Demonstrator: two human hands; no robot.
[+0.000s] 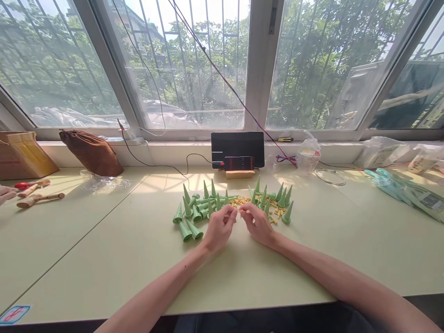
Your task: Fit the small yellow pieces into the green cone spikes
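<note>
My left hand (219,226) and my right hand (259,225) meet fingertip to fingertip over the table, both closed in a pinch. Something small and pale sits between the fingertips, too tiny to name. Green plastic cones (287,213) stand upright around the right hand. To the left, more green cones (197,233) lie on their sides with hollow ends showing, and others stand. Just beyond my fingers is a heap of small yellow peg-like pieces (239,201), some scattered at right among the cones. My hands hide part of both piles.
Behind the piles, a phone (239,163) leans on a stand before a black tablet (237,141). A brown drawstring bag (92,152) is at back left. Another person's hand (5,194) is near wooden pieces (40,199). A plastic cup (308,157) and teal bag (405,187) are at right.
</note>
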